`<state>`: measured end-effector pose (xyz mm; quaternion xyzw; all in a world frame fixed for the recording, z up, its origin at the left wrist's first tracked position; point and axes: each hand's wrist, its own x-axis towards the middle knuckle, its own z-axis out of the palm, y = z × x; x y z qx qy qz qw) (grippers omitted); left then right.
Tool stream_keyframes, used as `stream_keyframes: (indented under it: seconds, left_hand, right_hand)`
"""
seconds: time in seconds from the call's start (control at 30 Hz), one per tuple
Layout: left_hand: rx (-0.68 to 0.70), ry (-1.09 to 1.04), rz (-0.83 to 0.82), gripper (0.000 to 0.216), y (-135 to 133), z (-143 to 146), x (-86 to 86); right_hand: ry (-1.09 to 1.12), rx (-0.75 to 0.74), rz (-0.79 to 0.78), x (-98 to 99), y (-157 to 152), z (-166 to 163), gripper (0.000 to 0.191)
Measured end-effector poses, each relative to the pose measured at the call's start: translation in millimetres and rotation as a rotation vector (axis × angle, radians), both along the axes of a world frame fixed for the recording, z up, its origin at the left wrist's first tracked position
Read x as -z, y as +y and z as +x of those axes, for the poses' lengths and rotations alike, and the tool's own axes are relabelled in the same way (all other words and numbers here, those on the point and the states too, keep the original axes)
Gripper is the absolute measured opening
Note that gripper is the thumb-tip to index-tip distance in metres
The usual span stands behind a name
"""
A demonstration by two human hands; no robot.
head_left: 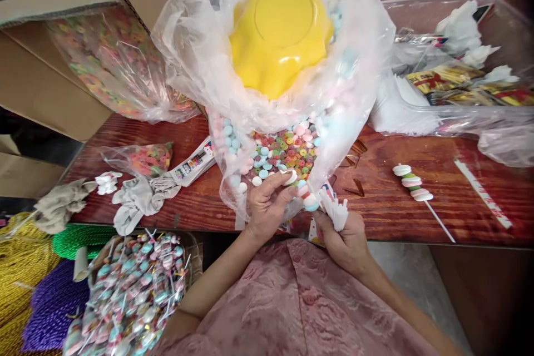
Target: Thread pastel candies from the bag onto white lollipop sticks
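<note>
My left hand [267, 206] pinches a white candy piece [288, 177] between thumb and fingers, at the mouth of a clear plastic bag. My right hand [346, 239] is closed round a bundle of white sticks [336, 208]. At its fingertips is a partly threaded candy skewer [308, 199] with white, red and blue pieces; its stick is mostly hidden. Just beyond both hands, loose candies [287, 150] lie in the bag: small coloured rings and round pink, blue and white pieces. A yellow scalloped bowl [279, 33] rests upside down on the bag.
A finished-looking candy skewer [412, 182] and a white printed strip [483, 193] lie on the right of the wooden table [450, 150]. A clear bin [459, 114] of packets stands behind them. At lower left is a container of wrapped skewers [133, 295], with bagged rings [120, 61] above.
</note>
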<state>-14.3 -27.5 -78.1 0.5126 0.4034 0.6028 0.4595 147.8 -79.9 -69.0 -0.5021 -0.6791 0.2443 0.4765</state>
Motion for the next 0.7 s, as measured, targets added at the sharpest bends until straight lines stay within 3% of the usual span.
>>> stream_keyframes:
  seconds: [0.13, 0.27, 0.37, 0.6, 0.7]
  left_hand:
    - [0.024, -0.073, -0.093, 0.03, 5.5, -3.5, -2.5]
    - [0.051, 0.003, -0.176, 0.023, 15.3, 0.1, -1.3]
    - [0.063, -0.098, -0.256, 0.022, 16.9, 11.2, -1.8]
    - [0.391, -0.239, -0.487, 0.046, 13.0, 28.2, -13.4]
    - [0.366, -0.221, -0.472, 0.043, 12.4, 28.4, -11.9]
  right_hand:
    - [-0.06, -0.032, -0.017, -1.5, 0.7, 8.2, 0.022]
    - [-0.075, -0.031, -0.04, -1.4, -2.9, 18.9, 0.022]
    - [-0.074, -0.033, -0.049, 1.3, -10.0, 28.7, 0.022]
    - [-0.066, 0.015, -0.157, 7.1, -18.0, 50.8, 0.023]
    - [-0.061, 0.005, -0.204, 7.7, -15.3, 51.8, 0.025]
